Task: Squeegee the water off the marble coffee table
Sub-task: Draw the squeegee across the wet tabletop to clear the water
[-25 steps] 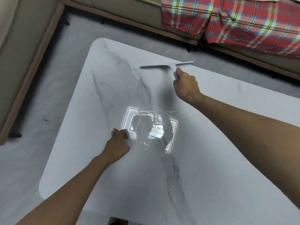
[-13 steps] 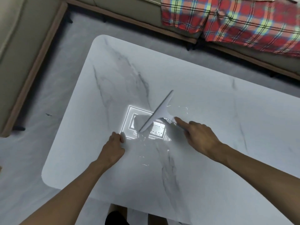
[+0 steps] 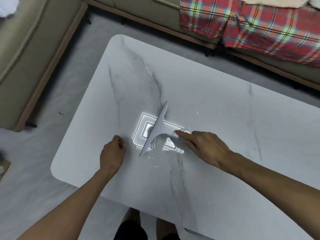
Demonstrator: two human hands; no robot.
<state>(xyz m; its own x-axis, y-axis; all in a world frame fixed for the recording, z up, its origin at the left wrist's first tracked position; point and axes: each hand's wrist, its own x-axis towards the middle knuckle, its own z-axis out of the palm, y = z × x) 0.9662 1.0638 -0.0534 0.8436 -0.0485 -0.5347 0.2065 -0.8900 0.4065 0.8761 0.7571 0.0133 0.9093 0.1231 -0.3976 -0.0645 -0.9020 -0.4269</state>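
A white marble coffee table (image 3: 216, 104) with grey veins fills the middle of the head view. My right hand (image 3: 206, 149) grips the handle of a pale grey squeegee (image 3: 158, 127), whose long blade lies diagonally on the tabletop over a bright reflection of a ceiling light. A film of water (image 3: 161, 144) with small droplets sits just on my side of the blade. My left hand (image 3: 112, 155) rests on the table to the left of the blade, fingers curled loosely, holding nothing.
A beige sofa (image 3: 22, 54) with a wooden base runs along the left and the far side. A red plaid blanket (image 3: 256, 25) lies on its far right part. Grey floor (image 3: 34, 179) surrounds the table. My legs show under the near edge.
The squeegee came from the far part of the table toward me and its blade turned from crosswise to diagonal. Since half a second ago it has shifted slightly left. My left hand stayed put.
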